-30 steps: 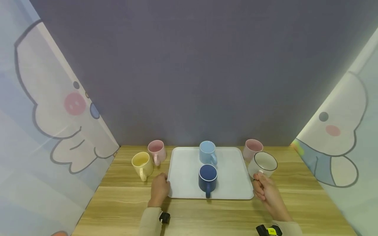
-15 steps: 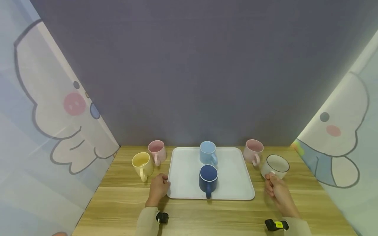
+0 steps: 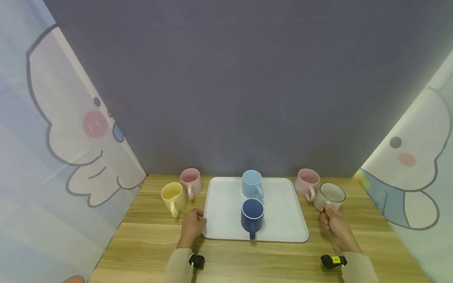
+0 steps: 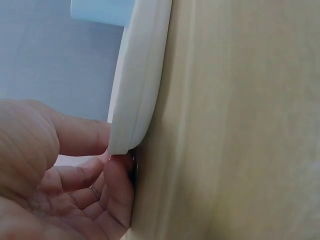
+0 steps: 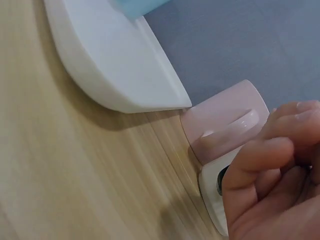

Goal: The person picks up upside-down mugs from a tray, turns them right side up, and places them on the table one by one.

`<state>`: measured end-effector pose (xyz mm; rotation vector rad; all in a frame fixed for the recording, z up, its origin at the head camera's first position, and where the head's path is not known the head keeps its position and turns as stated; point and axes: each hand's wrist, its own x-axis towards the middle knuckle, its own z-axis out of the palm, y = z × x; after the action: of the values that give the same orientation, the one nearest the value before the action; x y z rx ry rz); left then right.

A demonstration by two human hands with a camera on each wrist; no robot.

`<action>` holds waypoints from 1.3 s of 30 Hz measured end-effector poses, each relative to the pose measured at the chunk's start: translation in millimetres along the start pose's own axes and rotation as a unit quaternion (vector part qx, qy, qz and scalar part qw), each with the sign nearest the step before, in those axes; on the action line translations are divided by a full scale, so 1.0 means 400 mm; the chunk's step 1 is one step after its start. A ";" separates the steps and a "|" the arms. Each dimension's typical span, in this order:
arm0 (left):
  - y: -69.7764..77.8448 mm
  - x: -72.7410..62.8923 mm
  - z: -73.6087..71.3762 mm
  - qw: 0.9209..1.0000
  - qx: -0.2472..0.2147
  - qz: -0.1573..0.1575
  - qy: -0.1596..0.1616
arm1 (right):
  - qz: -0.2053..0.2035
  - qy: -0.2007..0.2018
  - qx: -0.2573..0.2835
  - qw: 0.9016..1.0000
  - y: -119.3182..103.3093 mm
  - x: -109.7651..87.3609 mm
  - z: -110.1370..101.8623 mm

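Observation:
With my right hand [image 3: 337, 228] I hold a white mug [image 3: 327, 201] with a dark rim by its handle. It sits on the table just right of a pink mug [image 3: 306, 184]; in the right wrist view my curled fingers [image 5: 260, 160] cover most of it. My left hand [image 3: 192, 226] pinches the left edge of a white tray [image 3: 219, 214]. The left wrist view has the thumb against the tray's rim [image 4: 135, 90] and the other fingers curled by its underside. On the tray stand a light blue mug [image 3: 251, 184] and a dark blue mug [image 3: 252, 216].
Left of the tray are a yellow mug [image 3: 174, 197] and another pink mug [image 3: 191, 183] on the wooden table [image 3: 269, 261]. A grey wall [image 3: 226, 98] rises behind the table. Cartoon-printed sheets [image 3: 70, 169] stand along both sides.
My right hand has carried the white mug rightward from beside the tray, then slightly back toward the right-hand pink mug. My left hand stays on the tray edge. The head view has shifted slightly.

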<state>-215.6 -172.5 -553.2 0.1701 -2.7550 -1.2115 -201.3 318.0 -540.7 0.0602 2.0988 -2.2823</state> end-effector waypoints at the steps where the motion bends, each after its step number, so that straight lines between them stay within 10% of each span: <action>1: 0.001 0.000 0.000 1.000 0.000 0.000 0.000 | 0.009 0.008 -0.009 1.000 -0.004 0.003 0.000; 24: 0.006 -0.007 -0.003 1.000 -0.009 -0.002 0.003 | 0.086 0.111 -0.088 0.986 -0.021 0.002 0.028; 35: 0.007 -0.011 -0.005 1.000 -0.019 -0.001 0.000 | 0.039 0.279 -0.213 0.935 -0.036 -0.005 0.098; 39: 0.009 -0.013 -0.007 1.000 -0.020 0.001 -0.001 | 0.008 0.279 -0.207 0.938 -0.043 0.010 0.128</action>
<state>-210.3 -171.3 -549.1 0.1618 -2.7297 -1.2647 -206.1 268.3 -519.6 0.7879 2.7788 -1.9113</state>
